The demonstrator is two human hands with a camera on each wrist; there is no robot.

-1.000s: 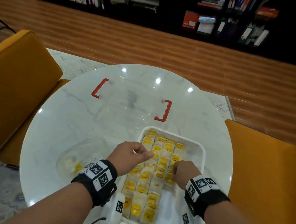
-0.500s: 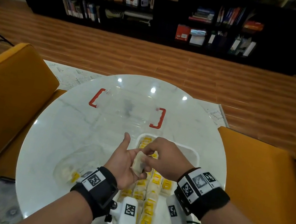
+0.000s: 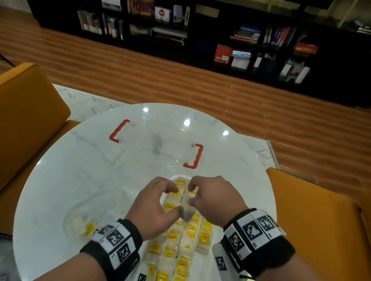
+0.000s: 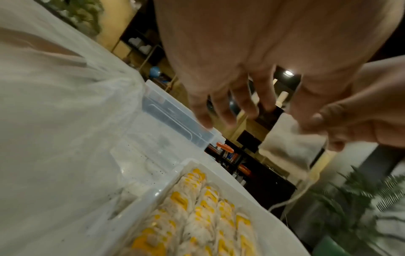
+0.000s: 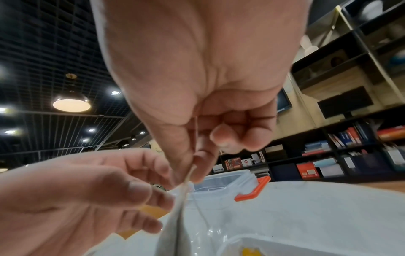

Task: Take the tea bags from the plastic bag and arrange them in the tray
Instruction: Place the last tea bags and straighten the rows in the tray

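Now both hands sit higher above the white plastic tray (image 3: 175, 178) than half a second ago. The right hand (image 3: 214, 202) pinches a pale paper tea bag (image 3: 186, 207), its string hanging loose, while the left hand (image 3: 153, 208), formerly cupping it, is spread open alongside. The crumpled clear plastic bag (image 3: 85, 215) stays on the white marble worktop (image 3: 65, 170).

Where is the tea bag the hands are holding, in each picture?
Head: tea bag in the middle, between both hands, above the tray.
Left wrist: tea bag at right, hanging.
Right wrist: tea bag bottom middle, edge-on.
Shared landmark: red handle.
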